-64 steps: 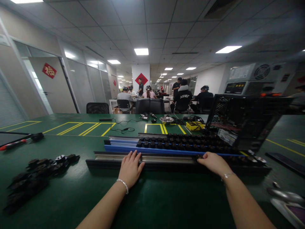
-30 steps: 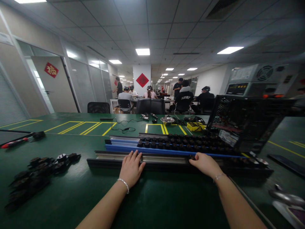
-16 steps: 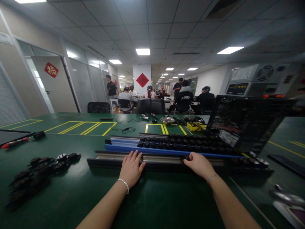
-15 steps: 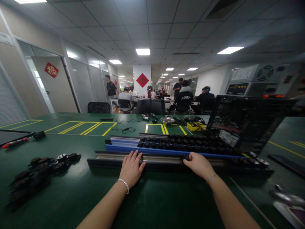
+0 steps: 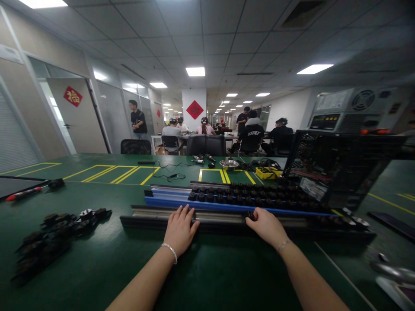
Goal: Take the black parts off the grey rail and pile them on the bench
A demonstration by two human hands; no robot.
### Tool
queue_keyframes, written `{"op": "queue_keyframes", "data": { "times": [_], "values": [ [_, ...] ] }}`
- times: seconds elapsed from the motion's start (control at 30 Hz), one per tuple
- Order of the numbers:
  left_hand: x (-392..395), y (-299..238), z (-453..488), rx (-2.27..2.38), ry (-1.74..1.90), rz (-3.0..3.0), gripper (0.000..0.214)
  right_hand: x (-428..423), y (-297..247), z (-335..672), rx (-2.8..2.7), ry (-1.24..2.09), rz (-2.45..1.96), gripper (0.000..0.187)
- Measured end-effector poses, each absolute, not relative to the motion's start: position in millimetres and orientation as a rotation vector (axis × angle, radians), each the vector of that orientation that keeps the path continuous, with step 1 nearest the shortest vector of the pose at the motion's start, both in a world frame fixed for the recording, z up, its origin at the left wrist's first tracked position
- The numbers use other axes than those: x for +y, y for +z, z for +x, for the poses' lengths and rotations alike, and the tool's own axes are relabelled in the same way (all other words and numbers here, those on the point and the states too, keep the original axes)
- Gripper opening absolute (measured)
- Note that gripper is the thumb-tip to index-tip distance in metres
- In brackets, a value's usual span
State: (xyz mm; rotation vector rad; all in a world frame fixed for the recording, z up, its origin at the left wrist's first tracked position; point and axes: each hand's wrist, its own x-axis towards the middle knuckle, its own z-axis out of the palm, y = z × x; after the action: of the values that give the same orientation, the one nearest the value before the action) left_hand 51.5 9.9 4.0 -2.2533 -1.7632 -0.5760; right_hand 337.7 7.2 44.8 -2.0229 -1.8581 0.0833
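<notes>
Green table [image 5: 113, 268]: right hand [image 5: 268, 226] pinches black part [image 5: 249, 214], likely light, stiff (grip sides); left hand [image 5: 180, 231] loosely spread on rail [image 5: 220, 217].

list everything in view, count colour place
black rail: 1, black and silvery, under hands
blue rail: at least 1, blue, behind that
small parts: many, black, left pile, rear rows
red-handled tool: 1, red and black, left
metal bowl: 1, silver, far side
yellow box: 1, yellow, right of bowl
cables: several, black, far side
computer case: 1, black, right
stacked boxes: 2, grey, atop case
table: 1, green with yellow lines, beneath
chairs: several, black, beyond table
people: at least seven, mixed clothing, background
red signs: at least 2, red, door and pillar
bracelets: 2, silvery, one per wrist
left hand: 1, bare, on black rail
right hand: 1, bare, pinching a small part
</notes>
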Motion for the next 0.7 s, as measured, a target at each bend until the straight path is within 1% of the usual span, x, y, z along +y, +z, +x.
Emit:
{"op": "queue_keyframes", "data": {
  "times": [0.33, 0.7],
  "values": [
    [9.2, 3.5, 52.4, -1.769, -0.57, -2.247, 0.05, 7.5, 37.4, 326.0, -1.882, 0.015, -1.965, 0.024],
    [9.1, 4.6, 52.5, -1.777, -0.558, -2.259, 0.052, 7.2, 32.9, 321.1, -1.875, 0.021, -1.911, 0.025]
  ]
}}
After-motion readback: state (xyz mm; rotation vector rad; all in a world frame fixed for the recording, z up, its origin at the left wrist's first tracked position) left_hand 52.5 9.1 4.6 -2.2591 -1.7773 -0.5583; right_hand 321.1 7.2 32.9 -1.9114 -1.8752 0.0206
